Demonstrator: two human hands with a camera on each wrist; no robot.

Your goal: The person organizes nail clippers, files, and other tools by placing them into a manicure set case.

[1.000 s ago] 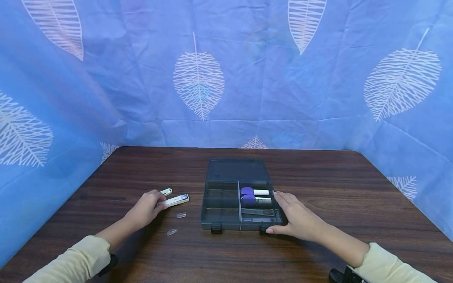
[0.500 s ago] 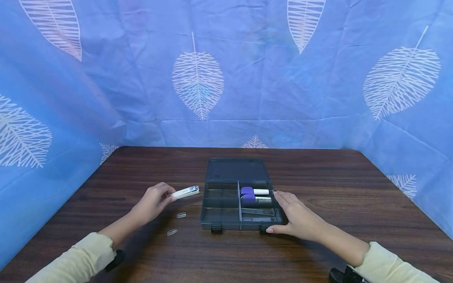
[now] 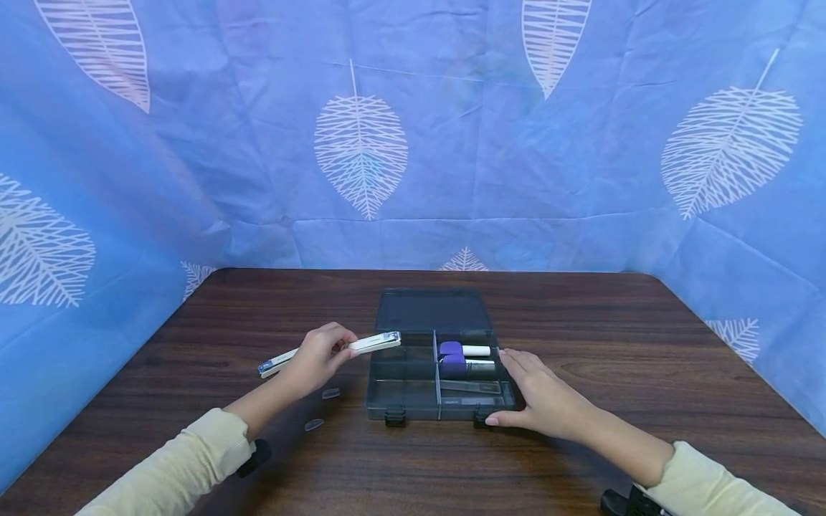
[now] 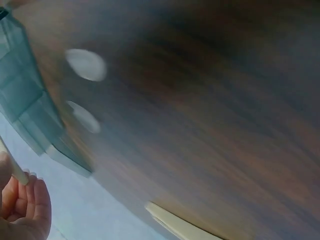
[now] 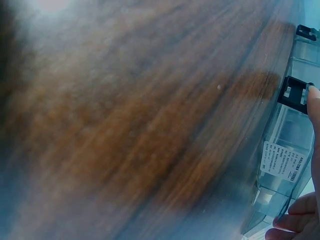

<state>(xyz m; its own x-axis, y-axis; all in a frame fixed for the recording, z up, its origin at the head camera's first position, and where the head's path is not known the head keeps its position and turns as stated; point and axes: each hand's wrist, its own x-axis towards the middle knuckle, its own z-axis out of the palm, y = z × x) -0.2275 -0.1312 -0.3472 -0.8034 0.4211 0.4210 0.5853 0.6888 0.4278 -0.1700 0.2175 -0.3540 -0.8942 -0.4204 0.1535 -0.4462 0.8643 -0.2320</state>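
My left hand (image 3: 316,360) pinches a white nail clipper (image 3: 376,343) by one end. Its metal tip overlaps the left compartments of the dark see-through organizer box (image 3: 405,393), whose lid lies back. A second nail clipper (image 3: 269,363) lies on the table behind that hand. Two clear false nail tips (image 3: 330,393) rest in front of the box's left side, blurred in the left wrist view. My right hand (image 3: 548,398) rests at the box's right front corner, fingers extended along the side, thumb at a black latch (image 5: 294,95).
In the box's right half lie two purple-and-white tubes (image 3: 452,364) and flat clear strips (image 3: 470,387). A divider (image 3: 437,376) splits it from the left compartments. The brown wooden table (image 3: 581,322) backs onto a blue leaf-patterned cloth (image 3: 452,143).
My left hand has picked up a nail clipper from the table and carried it right to the box's left side, uncovering the second clipper. The right hand has stayed put.
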